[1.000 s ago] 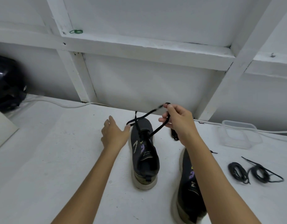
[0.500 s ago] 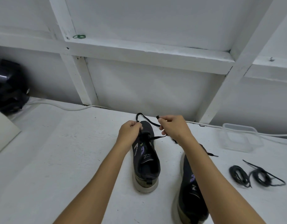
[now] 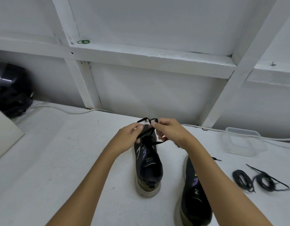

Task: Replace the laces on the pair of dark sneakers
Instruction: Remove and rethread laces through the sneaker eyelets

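Two dark sneakers with pale soles stand on the white table, heels toward me. The left sneaker (image 3: 148, 167) is in the middle; the right sneaker (image 3: 195, 193) is partly hidden under my right forearm. A black lace (image 3: 145, 119) loops over the left sneaker's toe. My left hand (image 3: 130, 137) pinches the lace at the shoe's front left. My right hand (image 3: 169, 130) pinches the lace just above the toe, fingertips nearly meeting the left hand's. Two coiled black laces (image 3: 261, 180) lie on the table to the right.
A clear plastic container (image 3: 243, 142) sits at the right by the wall. A white cable (image 3: 67, 110) runs along the table's back edge. A black helmet-like object (image 3: 10, 90) is at the far left, beside a pale board (image 3: 4, 136).
My right hand has come down from holding the lace high to the toe of the left sneaker. My left hand went from open beside the shoe to pinching the lace.
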Motion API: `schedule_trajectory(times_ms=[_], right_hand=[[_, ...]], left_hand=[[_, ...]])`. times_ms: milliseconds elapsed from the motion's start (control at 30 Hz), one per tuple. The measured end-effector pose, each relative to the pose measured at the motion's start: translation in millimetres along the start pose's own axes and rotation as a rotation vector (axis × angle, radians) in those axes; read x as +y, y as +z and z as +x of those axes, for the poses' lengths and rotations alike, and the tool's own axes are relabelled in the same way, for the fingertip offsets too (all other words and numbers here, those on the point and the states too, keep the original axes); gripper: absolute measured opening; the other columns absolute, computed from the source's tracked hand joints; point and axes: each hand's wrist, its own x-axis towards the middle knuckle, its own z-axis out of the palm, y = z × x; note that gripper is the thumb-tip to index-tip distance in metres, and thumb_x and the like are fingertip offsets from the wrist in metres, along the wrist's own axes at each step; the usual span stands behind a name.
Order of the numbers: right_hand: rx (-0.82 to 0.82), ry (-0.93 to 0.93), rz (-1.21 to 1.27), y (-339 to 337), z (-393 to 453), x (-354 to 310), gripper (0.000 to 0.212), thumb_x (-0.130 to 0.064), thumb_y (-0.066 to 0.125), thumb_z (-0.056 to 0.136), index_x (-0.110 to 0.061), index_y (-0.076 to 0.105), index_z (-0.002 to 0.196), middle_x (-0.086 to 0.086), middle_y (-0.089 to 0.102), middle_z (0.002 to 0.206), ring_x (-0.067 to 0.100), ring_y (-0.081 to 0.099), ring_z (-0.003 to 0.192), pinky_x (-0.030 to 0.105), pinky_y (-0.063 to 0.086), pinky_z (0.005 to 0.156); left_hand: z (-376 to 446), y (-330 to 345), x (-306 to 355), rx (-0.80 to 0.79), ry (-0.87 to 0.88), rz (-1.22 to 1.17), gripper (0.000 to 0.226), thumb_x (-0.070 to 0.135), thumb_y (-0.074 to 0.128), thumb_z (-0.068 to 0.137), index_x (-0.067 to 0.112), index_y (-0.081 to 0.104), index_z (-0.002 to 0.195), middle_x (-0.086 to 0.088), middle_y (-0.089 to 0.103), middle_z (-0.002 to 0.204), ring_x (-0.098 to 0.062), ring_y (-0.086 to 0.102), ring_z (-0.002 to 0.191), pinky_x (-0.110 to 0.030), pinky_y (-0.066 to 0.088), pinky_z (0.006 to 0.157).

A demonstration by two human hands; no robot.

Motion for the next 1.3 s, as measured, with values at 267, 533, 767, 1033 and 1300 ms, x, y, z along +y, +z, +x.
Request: schedule_trajectory(times_ms=[267, 533, 767, 1033, 1300], right_hand=[[0.220, 0.079, 0.441, -27, -8, 17, 0.028, -0.035, 0.057, 0.101, -0.021, 0.076, 0.086, -0.007, 0.074, 0.101, 0.016, 0.068, 0.110, 0.036, 0.054, 0.085], [0.539, 0.117, 0.847, -60, -15, 25, 0.025, -0.033, 0.051, 0.099, -0.022, 0.057, 0.078, -0.004, 0.065, 0.067, 0.016, 0.072, 0.076, 0.034, 0.051, 0.072], [0.217, 0.687, -0.906, -63, -31, 32, 0.032, -0.035, 0.056, 0.087, -0.016, 0.068, 0.065, -0.007, 0.069, 0.052, 0.014, 0.061, 0.056, 0.026, 0.049, 0.061], [0.011, -0.164, -0.564, 7, -15, -19, 0.044, -0.035, 0.075, 0.090, -0.044, 0.063, 0.131, -0.020, 0.062, 0.121, -0.003, 0.063, 0.082, 0.018, 0.046, 0.072], [0.175, -0.164, -0.711, 19, 3, -15, 0.014, -0.027, 0.053, 0.100, -0.022, 0.065, 0.094, -0.010, 0.063, 0.081, 0.019, 0.058, 0.076, 0.032, 0.043, 0.067]], left_hand=[[-22, -30, -24, 0.283, 0.037, 0.005, 0.022, 0.042, 0.064, 0.094, 0.030, 0.073, 0.078, 0.012, 0.065, 0.070, -0.001, 0.054, 0.062, -0.027, 0.043, 0.066], [-27, -66, -34, 0.515, 0.000, -0.133, 0.024, 0.047, 0.058, 0.094, 0.035, 0.073, 0.080, 0.004, 0.043, 0.056, -0.009, 0.041, 0.055, -0.030, 0.037, 0.060], [-28, -54, -27, 0.335, -0.015, -0.056, 0.019, 0.041, 0.057, 0.096, 0.033, 0.072, 0.089, 0.011, 0.041, 0.053, -0.009, 0.035, 0.053, -0.027, 0.033, 0.057], [-29, -37, 7, 0.009, 0.126, 0.000, 0.024, 0.030, 0.059, 0.098, 0.028, 0.074, 0.079, 0.003, 0.042, 0.056, -0.014, 0.032, 0.054, -0.027, 0.029, 0.054], [-30, -41, 10, 0.002, 0.127, 0.029, 0.025, 0.034, 0.057, 0.098, 0.029, 0.072, 0.079, 0.004, 0.037, 0.055, -0.016, 0.031, 0.055, -0.028, 0.028, 0.055]])
